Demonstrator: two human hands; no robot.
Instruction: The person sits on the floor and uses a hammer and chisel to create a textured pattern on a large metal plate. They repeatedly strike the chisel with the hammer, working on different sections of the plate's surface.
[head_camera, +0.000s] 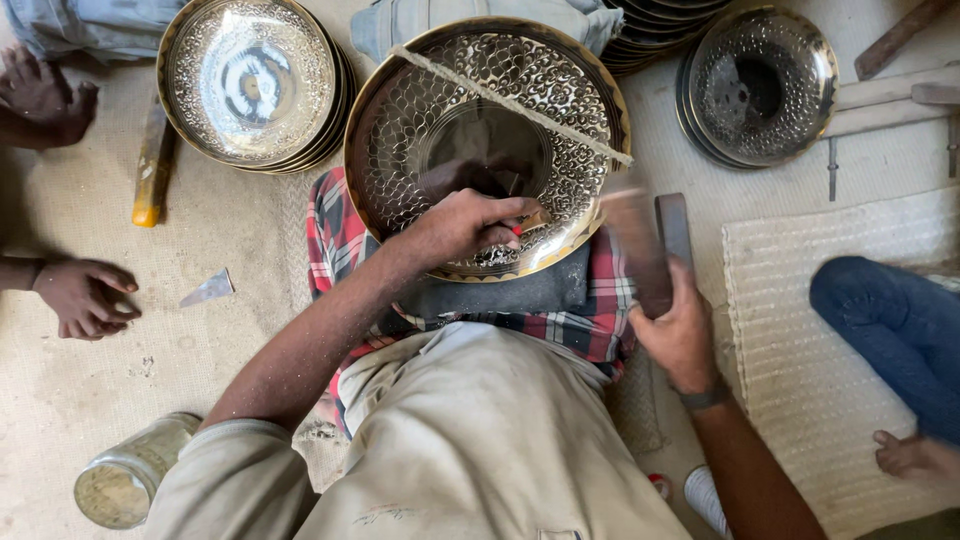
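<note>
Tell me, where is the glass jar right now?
The glass jar lies on its side on the floor at the bottom left of the head view, just beside the person's left elbow, below another person's hand.

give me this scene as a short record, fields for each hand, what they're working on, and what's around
left hand: left hand rests on the rim of the large embossed brass bowl, fingers closed on a small tool that is mostly hidden
right hand: right hand grips a dark flat wooden mallet, blurred
support: bowl tilted on a dark cushion over a red checked cloth
across bowl: thin pale stick
nearby: stack of shiny patterned brass bowls, dark metal bowl stack, glass jar
others: another person's hands at the left edge
</note>
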